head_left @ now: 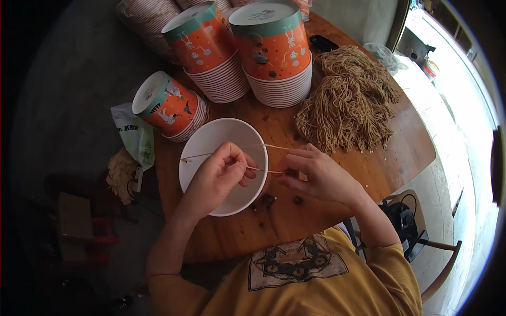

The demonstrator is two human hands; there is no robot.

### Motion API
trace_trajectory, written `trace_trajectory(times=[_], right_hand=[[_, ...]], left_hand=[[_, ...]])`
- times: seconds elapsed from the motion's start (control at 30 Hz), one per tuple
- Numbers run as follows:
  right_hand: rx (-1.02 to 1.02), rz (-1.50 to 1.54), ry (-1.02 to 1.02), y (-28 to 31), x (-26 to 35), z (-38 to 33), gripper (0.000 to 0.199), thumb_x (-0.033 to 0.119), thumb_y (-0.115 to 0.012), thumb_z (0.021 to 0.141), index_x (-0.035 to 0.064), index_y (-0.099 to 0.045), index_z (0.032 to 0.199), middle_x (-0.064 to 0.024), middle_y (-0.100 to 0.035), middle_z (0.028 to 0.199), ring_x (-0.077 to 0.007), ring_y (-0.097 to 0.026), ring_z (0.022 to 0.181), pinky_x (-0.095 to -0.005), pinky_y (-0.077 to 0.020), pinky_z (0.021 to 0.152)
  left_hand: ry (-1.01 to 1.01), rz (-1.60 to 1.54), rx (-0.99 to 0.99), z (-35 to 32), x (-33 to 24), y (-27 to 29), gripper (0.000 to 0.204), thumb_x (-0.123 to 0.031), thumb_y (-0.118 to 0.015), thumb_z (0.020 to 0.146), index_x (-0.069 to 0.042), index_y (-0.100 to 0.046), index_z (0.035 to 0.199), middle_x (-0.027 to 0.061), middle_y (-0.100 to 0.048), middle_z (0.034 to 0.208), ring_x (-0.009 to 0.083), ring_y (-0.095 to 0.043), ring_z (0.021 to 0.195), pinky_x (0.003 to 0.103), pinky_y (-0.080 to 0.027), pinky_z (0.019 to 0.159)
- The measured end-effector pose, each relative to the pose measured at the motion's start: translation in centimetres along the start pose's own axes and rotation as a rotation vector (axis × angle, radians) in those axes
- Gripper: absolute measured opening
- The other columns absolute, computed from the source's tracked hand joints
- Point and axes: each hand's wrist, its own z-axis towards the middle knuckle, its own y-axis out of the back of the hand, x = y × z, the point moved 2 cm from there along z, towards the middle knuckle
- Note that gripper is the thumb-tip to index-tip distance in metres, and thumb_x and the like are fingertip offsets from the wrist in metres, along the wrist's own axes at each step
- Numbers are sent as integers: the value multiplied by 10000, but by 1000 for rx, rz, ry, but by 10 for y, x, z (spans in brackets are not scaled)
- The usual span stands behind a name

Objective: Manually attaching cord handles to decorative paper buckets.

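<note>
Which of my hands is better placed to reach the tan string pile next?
Probably your right hand: it sits nearer the tan string pile, while your left hand is over the white tub. Both seem busy with a thin strand, though.

Hands (213,179) hold tan string (275,147) | white tub (211,137) under left | strand heap (348,100) nearby
</note>
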Motion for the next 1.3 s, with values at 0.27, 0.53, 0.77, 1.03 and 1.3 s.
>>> trace_trajectory(times=[0.27,0.53,0.77,1.03,1.3], right_hand=[[-82,-55,142,14,-2,3,91,92,-680,791,73,-611,847,-42,-613,851,-243,-592,911,-445,-347,1048],[-82,63,207,28,7,14,91,112,-664,799,88,-623,877,-29,-571,746,-245,-586,843,-423,-417,954],[-58,3,292,38,20,34,101,109,-713,779,68,-628,817,-35,-599,756,-235,-587,814,-429,-402,971],[-107,-62,393,43,18,56,151,180,-750,755,91,-637,804,-23,-481,744,-223,-497,773,-344,-406,717],[3,53,300,36,10,74,166,181,-736,771,61,-630,810,-38,-495,783,-207,-509,805,-324,-416,731]], left_hand=[[147,-464,42,8,-5,-2,113,-185,-473,975,-85,-471,923,91,-589,1028,121,-580,824,242,-466,701],[69,-425,23,9,-8,-17,217,-105,-463,984,0,-525,1164,39,-595,904,92,-553,779,234,-466,698],[24,-352,69,14,-5,-21,222,-156,-516,975,4,-607,1098,1,-599,846,45,-526,696,190,-434,610],[-56,-238,-92,15,-10,-26,182,-182,-539,969,-16,-558,1041,-4,-572,798,41,-521,672,184,-428,590],[17,-283,50,15,-5,-28,146,-167,-524,972,-31,-553,1015,18,-583,851,60,-548,731,211,-463,655]])
